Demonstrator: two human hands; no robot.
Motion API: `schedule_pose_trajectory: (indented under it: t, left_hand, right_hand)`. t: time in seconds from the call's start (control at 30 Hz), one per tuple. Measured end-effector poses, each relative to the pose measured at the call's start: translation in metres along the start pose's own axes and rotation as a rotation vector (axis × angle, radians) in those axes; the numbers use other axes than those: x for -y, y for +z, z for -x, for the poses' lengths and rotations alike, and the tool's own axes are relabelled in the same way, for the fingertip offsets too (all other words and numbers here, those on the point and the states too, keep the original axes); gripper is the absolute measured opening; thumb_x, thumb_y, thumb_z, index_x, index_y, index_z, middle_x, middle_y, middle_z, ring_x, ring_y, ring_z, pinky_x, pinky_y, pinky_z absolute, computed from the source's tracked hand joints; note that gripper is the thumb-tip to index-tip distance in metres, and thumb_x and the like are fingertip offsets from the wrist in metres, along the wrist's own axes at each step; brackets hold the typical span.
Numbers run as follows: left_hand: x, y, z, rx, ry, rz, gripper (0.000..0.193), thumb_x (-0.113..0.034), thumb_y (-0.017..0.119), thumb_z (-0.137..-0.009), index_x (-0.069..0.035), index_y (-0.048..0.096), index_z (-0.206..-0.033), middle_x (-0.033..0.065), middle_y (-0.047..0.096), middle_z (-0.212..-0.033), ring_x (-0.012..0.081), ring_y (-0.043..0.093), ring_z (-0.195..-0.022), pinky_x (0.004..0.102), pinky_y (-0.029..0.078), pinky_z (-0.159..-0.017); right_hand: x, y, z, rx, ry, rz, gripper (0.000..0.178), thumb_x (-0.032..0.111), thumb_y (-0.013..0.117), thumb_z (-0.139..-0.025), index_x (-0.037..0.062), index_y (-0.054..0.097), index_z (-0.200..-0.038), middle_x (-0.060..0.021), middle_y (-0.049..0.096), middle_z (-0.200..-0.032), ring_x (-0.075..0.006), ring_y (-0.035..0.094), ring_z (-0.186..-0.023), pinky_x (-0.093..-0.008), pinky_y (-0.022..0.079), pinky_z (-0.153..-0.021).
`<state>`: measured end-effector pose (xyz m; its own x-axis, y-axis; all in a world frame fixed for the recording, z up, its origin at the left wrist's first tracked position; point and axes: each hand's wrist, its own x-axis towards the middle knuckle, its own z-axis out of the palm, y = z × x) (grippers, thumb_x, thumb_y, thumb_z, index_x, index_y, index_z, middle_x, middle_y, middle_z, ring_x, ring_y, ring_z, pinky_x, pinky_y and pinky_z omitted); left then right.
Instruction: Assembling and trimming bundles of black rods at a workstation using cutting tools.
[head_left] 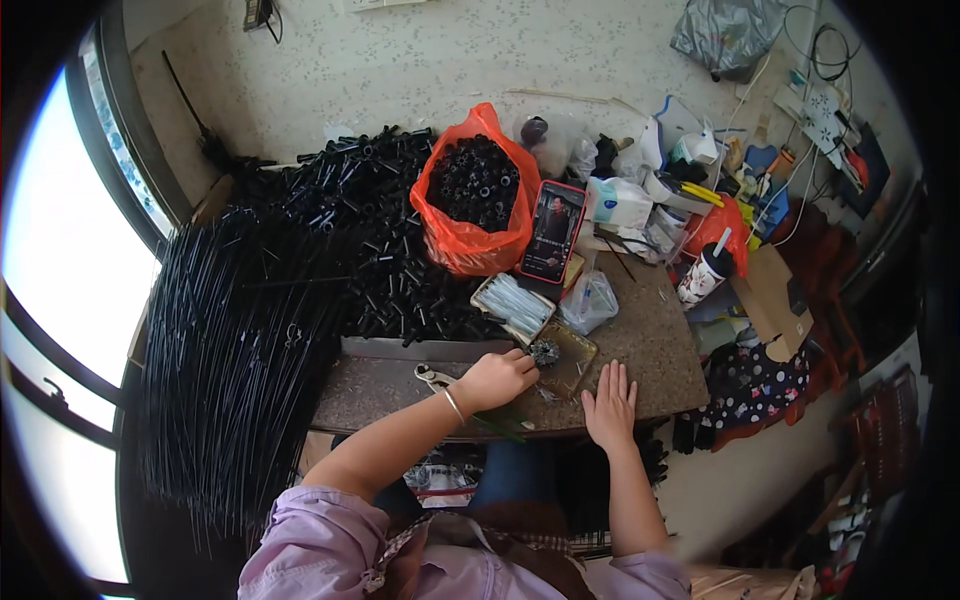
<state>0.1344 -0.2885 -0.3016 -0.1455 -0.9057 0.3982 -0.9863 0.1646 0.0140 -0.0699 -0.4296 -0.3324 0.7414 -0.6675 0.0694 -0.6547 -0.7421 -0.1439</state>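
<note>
My left hand (500, 379) is closed, its fingers curled together at the near-left edge of a shallow brownish tray (580, 350). Whatever it pinches, if anything, is hidden. Right by those fingertips lies a small dark, spiky-looking round clump (544, 352). My right hand (611, 404) rests flat on the speckled tabletop with fingers stretched out, holding nothing. Under my left wrist lies a pair of pliers (434, 377), its metal head showing left of the forearm. Beyond the tray stands a small box (515, 306) of pale, thin sticks.
Black short tubes (400, 290) heap up at the back left, beside a thick bundle of long black rods (235, 370) hanging over the edge. A red plastic bag (477, 250) holds more black pieces. A phone (553, 232) leans upright; a patterned cup (705, 275) stands right.
</note>
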Motion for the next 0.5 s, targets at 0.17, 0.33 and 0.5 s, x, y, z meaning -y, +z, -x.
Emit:
schedule_pose_trajectory:
  t: [0.17,0.33,0.5]
  left_hand:
    - [0.006,-0.002,-0.011,-0.012,0.034,0.075,0.012,-0.014,0.054,-0.069,-0.006,0.057,-0.078,0.0051,0.052,-0.082,0.0200,0.055,-0.079,0.0291,0.050,-0.062]
    - [0.012,-0.010,-0.019,-0.038,-0.018,0.136,0.014,-0.012,0.055,-0.068,-0.005,0.056,-0.079,0.0070,0.053,-0.084,0.0228,0.056,-0.081,0.0313,0.050,-0.064]
    - [0.012,-0.008,-0.021,-0.003,-0.010,0.157,0.015,-0.013,0.056,-0.066,-0.004,0.056,-0.079,0.0074,0.053,-0.083,0.0235,0.056,-0.081,0.0318,0.050,-0.065]
  right_hand:
    - [0.008,0.000,0.004,0.009,-0.024,-0.056,0.064,0.038,0.040,-0.090,-0.0048,0.026,-0.136,-0.0185,0.018,-0.146,-0.0303,0.014,-0.136,-0.0478,0.010,-0.109]
    - [0.043,-0.004,-0.001,-0.021,-0.092,-0.039,0.058,0.036,0.044,-0.088,-0.0018,0.035,-0.130,-0.0206,0.030,-0.138,-0.0322,0.022,-0.132,-0.0497,0.015,-0.107]
    - [0.092,-0.012,-0.015,0.310,-0.142,-0.390,0.049,0.036,0.050,-0.086,0.0027,0.046,-0.122,-0.0210,0.048,-0.121,-0.0349,0.042,-0.114,-0.0441,0.028,-0.101]
